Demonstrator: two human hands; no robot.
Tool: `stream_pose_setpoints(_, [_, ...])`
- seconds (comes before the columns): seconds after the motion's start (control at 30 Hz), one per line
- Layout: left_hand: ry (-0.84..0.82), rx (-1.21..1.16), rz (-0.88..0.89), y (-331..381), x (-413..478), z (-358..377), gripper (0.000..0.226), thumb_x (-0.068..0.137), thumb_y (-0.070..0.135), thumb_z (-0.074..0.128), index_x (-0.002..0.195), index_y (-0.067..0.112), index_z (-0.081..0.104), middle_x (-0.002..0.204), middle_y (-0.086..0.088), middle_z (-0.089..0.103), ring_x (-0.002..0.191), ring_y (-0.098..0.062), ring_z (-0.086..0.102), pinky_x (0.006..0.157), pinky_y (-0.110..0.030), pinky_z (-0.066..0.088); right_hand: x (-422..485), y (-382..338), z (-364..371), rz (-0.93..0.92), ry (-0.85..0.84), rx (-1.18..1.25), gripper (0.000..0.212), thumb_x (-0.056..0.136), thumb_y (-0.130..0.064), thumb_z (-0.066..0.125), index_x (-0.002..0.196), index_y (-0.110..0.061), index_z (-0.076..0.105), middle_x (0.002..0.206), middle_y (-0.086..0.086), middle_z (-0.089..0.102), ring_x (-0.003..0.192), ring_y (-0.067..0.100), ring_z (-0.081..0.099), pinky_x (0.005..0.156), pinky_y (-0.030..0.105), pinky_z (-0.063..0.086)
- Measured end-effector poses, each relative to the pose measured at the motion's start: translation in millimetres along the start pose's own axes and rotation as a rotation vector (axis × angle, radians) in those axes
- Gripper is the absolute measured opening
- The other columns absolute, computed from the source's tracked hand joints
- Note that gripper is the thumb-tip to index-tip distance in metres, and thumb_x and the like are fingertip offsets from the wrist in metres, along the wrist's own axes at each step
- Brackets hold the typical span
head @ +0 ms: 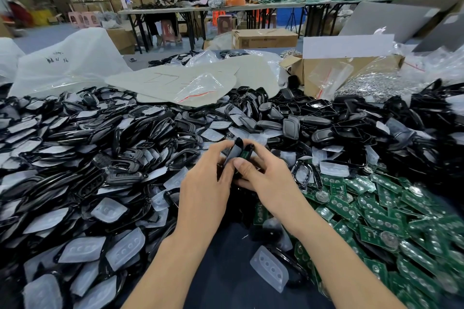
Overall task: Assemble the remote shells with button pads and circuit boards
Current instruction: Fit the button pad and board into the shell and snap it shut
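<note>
Hands: your left hand (208, 180) and right hand (270, 179) meet over the middle of the bench, both gripping one black remote shell (234, 153).
Left hand: your fingers curl round the shell's left side, fingertips up at its top end.
Right hand: your thumb presses on the shell's lower face and the other fingers wrap behind it.
Held shell: it stands nearly upright between your hands, raised above the piles.
Green strip: a sliver of green (247, 155) shows at the shell's right edge, perhaps a circuit board seated inside; your fingers hide most of it.
Tabletop: dark surface (221, 273) shows between your forearms.
Loose button pad (270, 268): translucent white, it lies between your forearms, nearer the right one, partly over a black shell.
Shell pile (105, 163): black shells mixed with more translucent pads spread across your left and behind your hands.
Circuit boards (376, 221): a green heap lies to your right, touching the shell pile.
Cardboard sheet (173, 80): it lies flat on the pile's far edge, under a clear plastic bag (200, 90).
Cardboard box (339, 70): it stands open at far right.
</note>
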State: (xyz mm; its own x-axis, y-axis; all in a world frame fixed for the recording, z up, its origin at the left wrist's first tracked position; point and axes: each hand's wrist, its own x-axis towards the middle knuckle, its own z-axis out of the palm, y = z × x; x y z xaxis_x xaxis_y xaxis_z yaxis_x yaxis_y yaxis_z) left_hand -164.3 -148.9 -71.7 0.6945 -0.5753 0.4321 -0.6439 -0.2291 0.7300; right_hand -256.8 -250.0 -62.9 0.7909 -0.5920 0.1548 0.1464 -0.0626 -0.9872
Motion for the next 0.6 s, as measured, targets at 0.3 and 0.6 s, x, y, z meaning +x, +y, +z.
stream_pose_setpoints(0.3, [-0.022,0.008,0.112,5.1,-3.0,-3.3,0.031,0.104,0.032,0.045,0.132,0.032,0.060,0.112,0.013,0.070,0.094,-0.005,0.067,0.080,-0.033,0.055,1.1,0.9,-1.0,0.002,0.049,0.120,0.027,0.098,-0.017,0.066,0.106,-0.043,0.068,0.099,0.006,0.074,0.099,0.017,0.074,0.078,0.024,0.060])
stream_pose_setpoints(0.6, [-0.077,-0.076,0.142,0.4,-2.5,-0.7,0.037,0.105,0.020,0.049,0.134,0.041,0.058,0.112,0.009,0.066,0.096,-0.008,0.065,0.084,-0.031,0.052,2.7,2.0,-3.8,0.029,0.089,0.127,0.035,0.095,-0.020,0.070,0.128,-0.026,0.061,0.091,-0.007,0.076,0.098,0.015,0.074,0.086,0.031,0.061])
